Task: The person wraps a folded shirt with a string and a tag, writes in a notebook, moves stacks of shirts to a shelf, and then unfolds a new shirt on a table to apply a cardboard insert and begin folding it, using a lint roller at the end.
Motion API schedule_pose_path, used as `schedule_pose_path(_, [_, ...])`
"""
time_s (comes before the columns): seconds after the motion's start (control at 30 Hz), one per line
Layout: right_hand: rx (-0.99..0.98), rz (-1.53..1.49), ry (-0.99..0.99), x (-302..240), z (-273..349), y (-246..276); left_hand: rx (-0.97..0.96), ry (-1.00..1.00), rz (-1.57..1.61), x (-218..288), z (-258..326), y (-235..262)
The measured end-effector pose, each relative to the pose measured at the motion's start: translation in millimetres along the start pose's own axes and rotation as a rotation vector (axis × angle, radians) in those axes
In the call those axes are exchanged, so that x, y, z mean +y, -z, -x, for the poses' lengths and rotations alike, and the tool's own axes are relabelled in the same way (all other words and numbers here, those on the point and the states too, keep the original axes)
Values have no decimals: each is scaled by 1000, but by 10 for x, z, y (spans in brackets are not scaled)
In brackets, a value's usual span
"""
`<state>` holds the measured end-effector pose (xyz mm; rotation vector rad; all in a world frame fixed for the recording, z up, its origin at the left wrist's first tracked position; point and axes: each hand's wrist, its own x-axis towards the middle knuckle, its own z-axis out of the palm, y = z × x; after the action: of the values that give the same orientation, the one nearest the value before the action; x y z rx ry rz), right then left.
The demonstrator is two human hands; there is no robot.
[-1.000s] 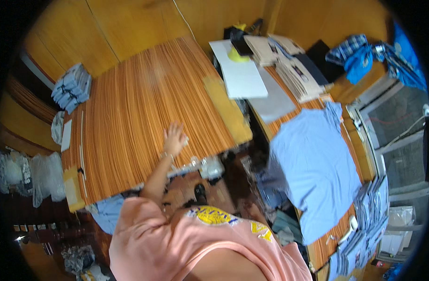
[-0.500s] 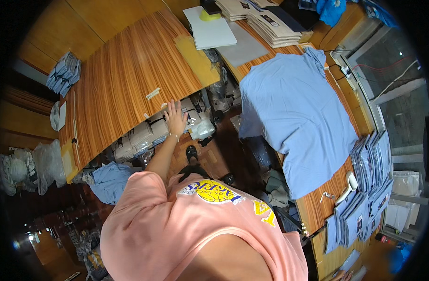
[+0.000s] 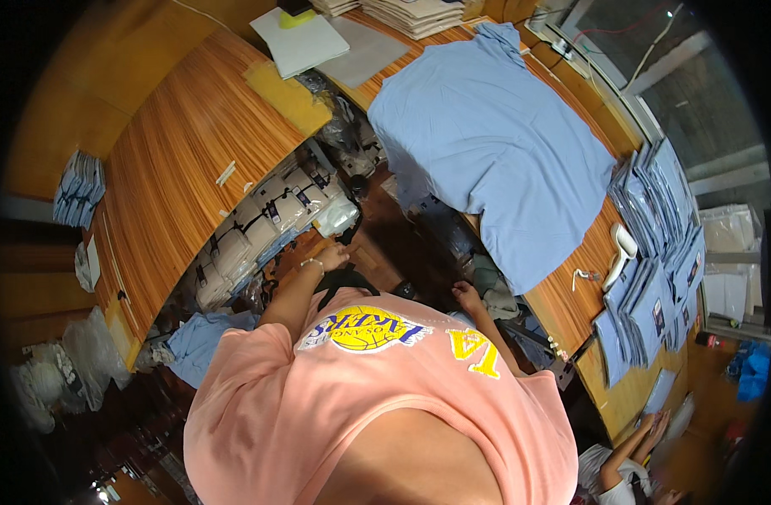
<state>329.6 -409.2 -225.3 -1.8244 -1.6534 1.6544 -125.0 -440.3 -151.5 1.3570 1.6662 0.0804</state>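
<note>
My left hand (image 3: pixel 333 255) hangs below the edge of the left table, its fingers curled in and nothing visible in them. It is nearest to the bagged beige garments (image 3: pixel 257 215) stacked under that table. Lower right of it, my right hand (image 3: pixel 465 296) hangs with loosely curled fingers and shows nothing in its grip. Close by that hand, a light blue shirt (image 3: pixel 503 151) lies spread over the right table (image 3: pixel 556 313), its lower part draped past the edge. Neither hand touches the shirt.
The left wood-grain table (image 3: pixel 183 143) carries small white strips (image 3: pixel 226 173) and a folded blue stack (image 3: pixel 78 189). Folded blue shirts (image 3: pixel 642 311) stand beside a white handheld device (image 3: pixel 621 252). A blue cloth (image 3: pixel 204 341) lies low at left. Another person's hands (image 3: pixel 652 425) show at lower right.
My left hand has come off the left table's edge and dropped toward my body, its fingers curling. My right hand has come into view. The view has shifted, and more of another person shows.
</note>
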Motion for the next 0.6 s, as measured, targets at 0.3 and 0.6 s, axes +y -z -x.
schedule_pose_path(0.3, [58,194,-102,1454,535,121,14,102,-32,219,59,213])
schedule_pose_path(0.6, [-618,42,43,-814,1269,758,87,-153,632,-125,-353,248])
